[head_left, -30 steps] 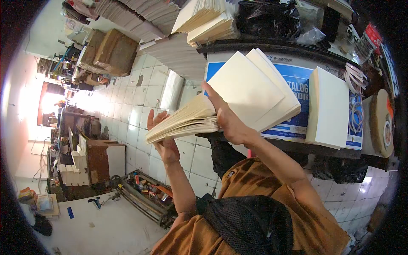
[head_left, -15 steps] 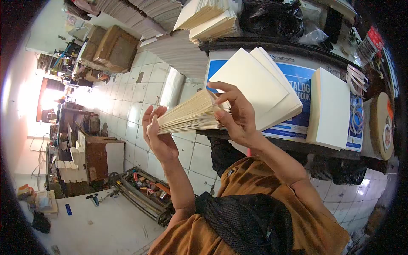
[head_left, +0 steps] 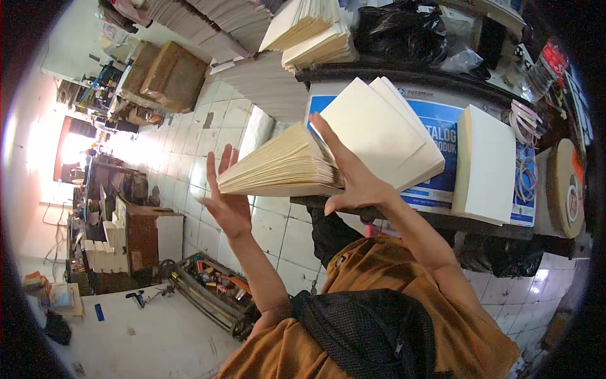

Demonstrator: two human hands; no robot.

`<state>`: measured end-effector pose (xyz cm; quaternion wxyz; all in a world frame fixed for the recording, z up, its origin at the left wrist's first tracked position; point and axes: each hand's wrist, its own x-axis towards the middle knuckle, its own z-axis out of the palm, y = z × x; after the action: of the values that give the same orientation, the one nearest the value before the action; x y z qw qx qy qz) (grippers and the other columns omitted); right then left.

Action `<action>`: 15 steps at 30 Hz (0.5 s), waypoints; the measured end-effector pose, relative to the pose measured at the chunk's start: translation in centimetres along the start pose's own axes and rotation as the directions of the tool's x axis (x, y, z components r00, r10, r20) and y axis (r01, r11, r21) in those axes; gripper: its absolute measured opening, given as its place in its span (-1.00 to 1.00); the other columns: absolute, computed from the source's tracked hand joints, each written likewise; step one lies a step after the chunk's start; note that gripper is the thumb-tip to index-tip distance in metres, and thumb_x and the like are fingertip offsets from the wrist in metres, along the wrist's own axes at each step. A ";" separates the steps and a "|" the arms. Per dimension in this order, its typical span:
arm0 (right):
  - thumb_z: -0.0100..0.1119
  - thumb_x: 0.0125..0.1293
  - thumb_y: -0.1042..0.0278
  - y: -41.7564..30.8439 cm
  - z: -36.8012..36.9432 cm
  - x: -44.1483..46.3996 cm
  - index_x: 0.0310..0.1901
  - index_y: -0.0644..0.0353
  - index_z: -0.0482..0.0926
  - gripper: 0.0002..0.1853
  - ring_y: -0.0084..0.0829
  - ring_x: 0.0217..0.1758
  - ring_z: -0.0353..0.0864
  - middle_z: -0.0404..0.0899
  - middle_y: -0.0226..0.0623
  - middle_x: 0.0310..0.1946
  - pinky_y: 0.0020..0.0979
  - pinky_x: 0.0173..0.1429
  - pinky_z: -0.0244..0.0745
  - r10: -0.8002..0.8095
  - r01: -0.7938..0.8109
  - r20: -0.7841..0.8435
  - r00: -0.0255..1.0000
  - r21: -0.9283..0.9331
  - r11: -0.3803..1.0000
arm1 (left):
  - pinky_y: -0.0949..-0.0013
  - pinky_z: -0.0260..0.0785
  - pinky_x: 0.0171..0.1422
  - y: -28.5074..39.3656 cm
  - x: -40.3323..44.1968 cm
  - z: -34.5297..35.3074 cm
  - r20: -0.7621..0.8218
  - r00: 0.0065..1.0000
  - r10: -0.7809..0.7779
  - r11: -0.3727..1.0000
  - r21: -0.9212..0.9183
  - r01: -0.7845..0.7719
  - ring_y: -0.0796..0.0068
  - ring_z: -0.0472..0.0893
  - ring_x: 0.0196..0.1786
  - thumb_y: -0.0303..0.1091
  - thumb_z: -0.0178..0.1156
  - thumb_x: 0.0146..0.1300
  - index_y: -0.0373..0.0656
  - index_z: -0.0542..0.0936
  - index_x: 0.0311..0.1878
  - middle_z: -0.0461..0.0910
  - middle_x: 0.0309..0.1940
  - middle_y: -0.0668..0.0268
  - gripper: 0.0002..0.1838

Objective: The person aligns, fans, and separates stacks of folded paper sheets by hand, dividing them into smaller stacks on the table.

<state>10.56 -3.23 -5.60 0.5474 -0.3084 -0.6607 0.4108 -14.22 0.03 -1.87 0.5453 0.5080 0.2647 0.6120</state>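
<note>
A thick stack of cream paper sheets (head_left: 281, 167) sits between my two hands, its edges fanned wider toward the right and narrowing at the left. My left hand (head_left: 228, 202) is open at the narrow end, fingers spread upward and thumb out to the side, the palm by the sheets. At the wide end my right hand (head_left: 356, 177) has its fingers stretched flat along the stack and its thumb held away. What bears the stack from below cannot be made out. Behind it, larger cream sheets (head_left: 375, 129) lie in a skewed pile on a blue printed catalogue sheet (head_left: 442, 126).
A neat white paper block (head_left: 489, 161) stands on the table beside a tape roll (head_left: 565, 186) and pale looped bands (head_left: 525, 180). More paper bundles (head_left: 309, 31) and a black plastic bag (head_left: 401, 31) are at the back. A tool tray (head_left: 218, 284) lies lower left.
Both hands have loosened from the stack: the right fingers and thumb have straightened out of their pinch, and the left fingers have spread. The stack's sheets now fan taller on the right.
</note>
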 end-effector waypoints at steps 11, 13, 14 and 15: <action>0.20 0.37 0.12 -0.5 -0.5 -1.4 0.07 0.30 0.50 -0.58 -0.21 0.07 0.52 0.52 -0.11 0.01 -0.27 0.18 0.40 -0.229 0.202 -0.273 0.934 -0.123 0.972 | 0.05 0.26 0.44 -2.1 -1.3 0.4 0.037 0.996 0.080 0.927 0.364 -0.088 0.17 0.38 0.33 0.31 0.45 -0.02 -0.25 0.05 0.52 0.29 0.34 0.04 0.23; 0.30 0.16 0.67 -1.2 -1.1 -1.6 -0.19 0.26 0.63 -0.82 -0.28 -0.17 0.62 0.62 -0.25 -0.28 -0.36 -0.10 0.50 -0.234 0.192 -0.250 0.939 -0.182 0.964 | 0.04 0.24 0.46 -2.4 -1.2 0.4 0.046 0.993 0.107 0.929 0.350 -0.116 0.15 0.34 0.35 0.29 0.45 -0.01 -0.24 0.06 0.52 0.28 0.34 0.05 0.21; 0.30 0.16 0.66 -1.3 -1.4 -1.7 -0.18 0.25 0.63 -0.81 -0.28 -0.16 0.62 0.62 -0.24 -0.28 -0.35 -0.10 0.51 -0.237 0.194 -0.227 0.945 -0.195 0.961 | 0.04 0.22 0.47 -2.4 -1.3 0.5 0.038 0.994 0.103 0.931 0.347 -0.110 0.15 0.32 0.37 0.29 0.45 -0.01 -0.24 0.06 0.52 0.27 0.34 0.05 0.22; 0.31 0.16 0.64 -1.3 -1.7 -1.8 -0.16 0.23 0.64 -0.80 -0.27 -0.15 0.62 0.63 -0.24 -0.27 -0.34 -0.09 0.51 -0.239 0.197 -0.203 0.949 -0.208 0.958 | 0.04 0.21 0.48 -2.4 -1.3 0.6 0.028 0.995 0.100 0.933 0.344 -0.104 0.15 0.31 0.38 0.28 0.45 -0.01 -0.24 0.06 0.52 0.26 0.35 0.05 0.22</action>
<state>12.67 -5.02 -5.21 0.6301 -0.3273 -0.6596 0.2466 -12.86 -0.71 -4.17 0.4167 0.6119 0.3385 0.5809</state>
